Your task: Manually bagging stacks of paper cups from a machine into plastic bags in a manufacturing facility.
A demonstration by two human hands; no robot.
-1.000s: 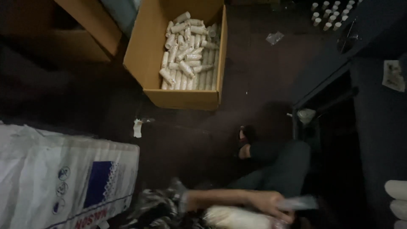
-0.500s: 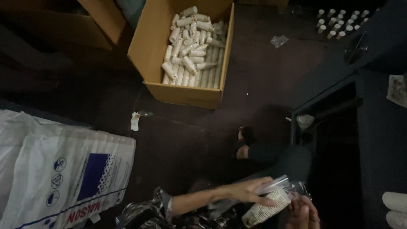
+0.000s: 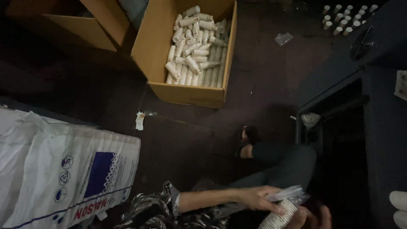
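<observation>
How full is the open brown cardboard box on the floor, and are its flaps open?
Open and partly full: the brown cardboard box has its flaps spread, and white paper-wrapped rolls cover its bottom, well below the rim.

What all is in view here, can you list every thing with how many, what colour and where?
cardboard box: one open, brown, top centre on the floor, holding many white rolls
second cardboard box: one, brown, top left, partly cut off
woven sack: one, white with a blue patch, lower left
paper scrap: one, white, on the floor below the box
plastic scrap: one, clear, floor at upper right
small capped bottles: a cluster, pale, top right
dark cabinet: one, right side
stack of cups: one, white, in clear wrap, bottom centre
foot: one, in a dark sandal, centre
left hand: on the cup stack
right hand: under the stack, mostly cut off
</observation>
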